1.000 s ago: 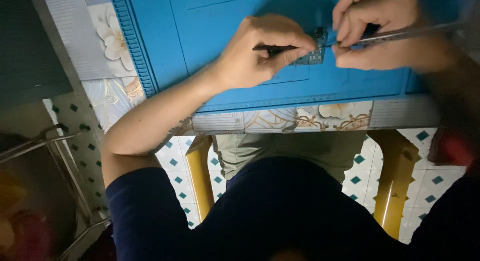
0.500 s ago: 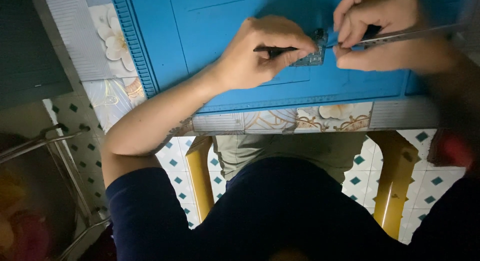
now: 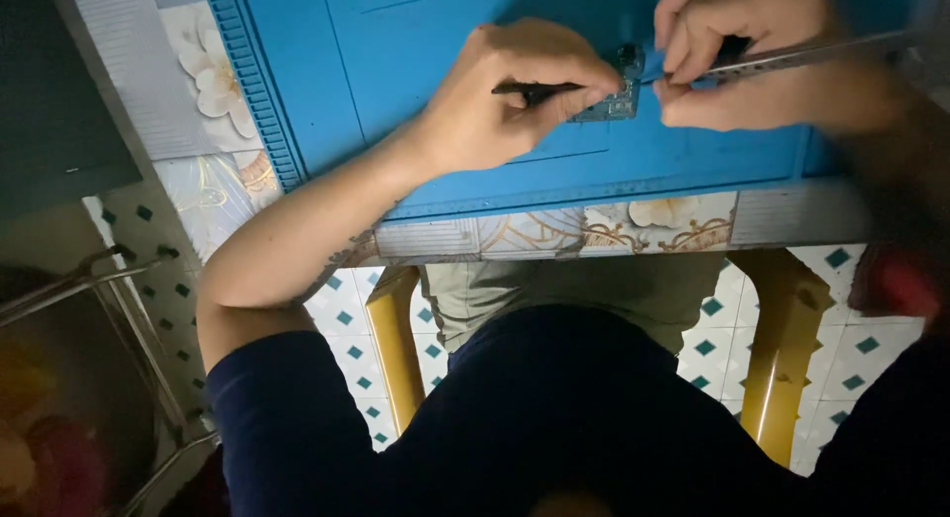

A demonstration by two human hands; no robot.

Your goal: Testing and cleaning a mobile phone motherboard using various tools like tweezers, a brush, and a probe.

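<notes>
A small dark circuit board (image 3: 616,103) lies on a blue work mat (image 3: 416,72). My left hand (image 3: 515,92) rests on the mat and grips a thin black tool (image 3: 539,88) whose tip points at the board. My right hand (image 3: 752,52) is at the board's right side, fingers pinched on a long thin metal tool (image 3: 802,57) that runs off to the right. Both hands cover most of the board.
The mat sits on a table with a floral-patterned cover (image 3: 633,225). Below the table edge are yellow wooden legs (image 3: 396,349) and a white floor with teal diamonds (image 3: 851,349). A metal rack (image 3: 119,309) stands at the left.
</notes>
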